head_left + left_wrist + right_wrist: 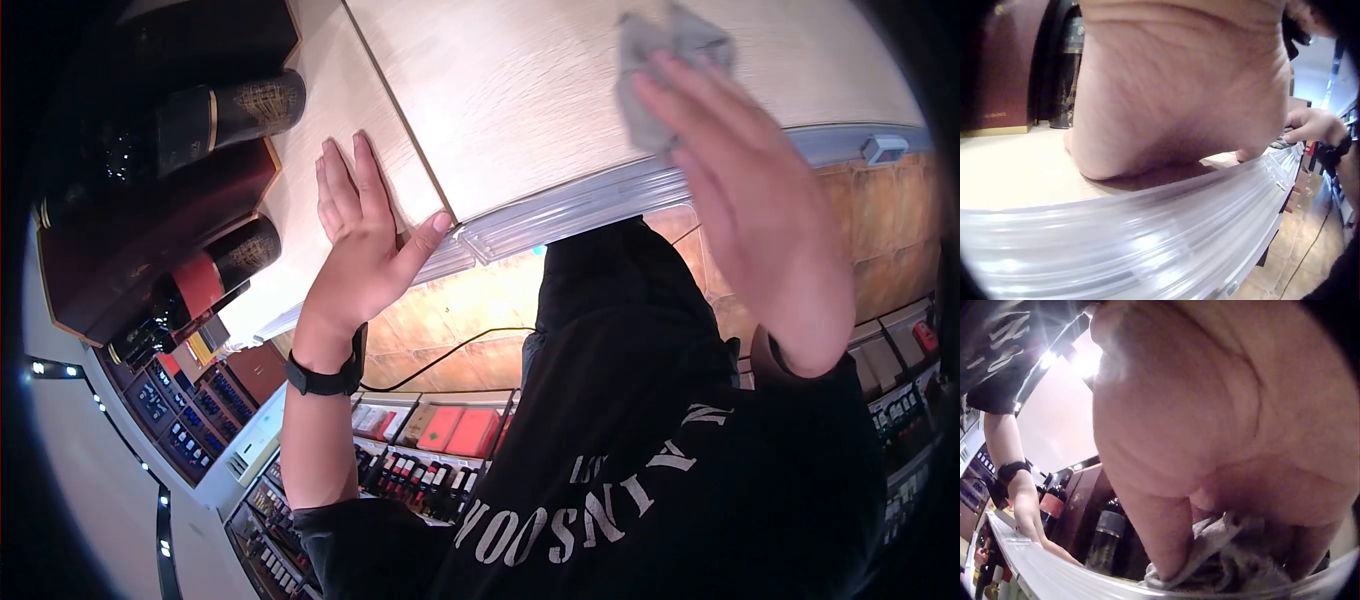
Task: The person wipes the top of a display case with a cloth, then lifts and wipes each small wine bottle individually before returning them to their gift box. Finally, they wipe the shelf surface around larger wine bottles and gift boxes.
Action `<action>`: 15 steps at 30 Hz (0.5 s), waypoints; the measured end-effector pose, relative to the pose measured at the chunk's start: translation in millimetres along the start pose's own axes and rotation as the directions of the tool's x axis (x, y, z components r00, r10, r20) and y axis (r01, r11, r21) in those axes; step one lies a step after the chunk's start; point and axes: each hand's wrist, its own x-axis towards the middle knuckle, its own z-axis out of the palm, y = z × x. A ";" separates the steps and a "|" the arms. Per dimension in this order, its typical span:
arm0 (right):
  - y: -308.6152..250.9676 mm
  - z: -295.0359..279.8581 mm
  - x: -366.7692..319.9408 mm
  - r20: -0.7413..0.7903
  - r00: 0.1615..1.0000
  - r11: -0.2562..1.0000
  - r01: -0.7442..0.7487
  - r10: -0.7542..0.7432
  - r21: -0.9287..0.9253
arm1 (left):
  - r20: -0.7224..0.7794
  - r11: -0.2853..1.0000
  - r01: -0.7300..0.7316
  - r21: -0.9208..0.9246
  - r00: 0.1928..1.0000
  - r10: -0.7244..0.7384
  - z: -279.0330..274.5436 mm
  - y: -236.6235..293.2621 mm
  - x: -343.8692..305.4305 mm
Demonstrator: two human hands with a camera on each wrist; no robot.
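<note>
The left hand rests palm down, fingers extended, on a pale wood-grain shelf beside a dark seam, its thumb near the clear plastic front strip. In the left wrist view the heel of that hand lies on the shelf just behind the strip. Farther right, the right hand presses a grey cloth on the shelf surface, fingers extended over it and blurred. The right wrist view shows the cloth bunched beneath the right hand.
Dark bottles and maroon boxes stand on the shelf at the left. A small white-and-grey clip is on the strip at the far right. Below are a tiled floor, a black cable and lower racks of bottles.
</note>
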 end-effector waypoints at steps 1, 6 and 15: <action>0.9 -3.7 1.0 -0.011 0.999 0.999 -0.038 0.038 0.032 | -0.001 1.000 0.003 0.000 1.000 -0.003 1.0 -0.9 -0.3; -23.1 31.0 16.7 -0.131 0.991 1.000 -0.004 0.008 0.031 | -0.002 1.000 -0.009 0.000 1.000 0.009 1.9 -4.2 0.5; -52.8 58.5 18.0 -0.104 0.953 0.927 0.301 -0.285 0.222 | -0.015 1.000 -0.021 -0.006 1.000 0.021 2.6 -4.7 0.1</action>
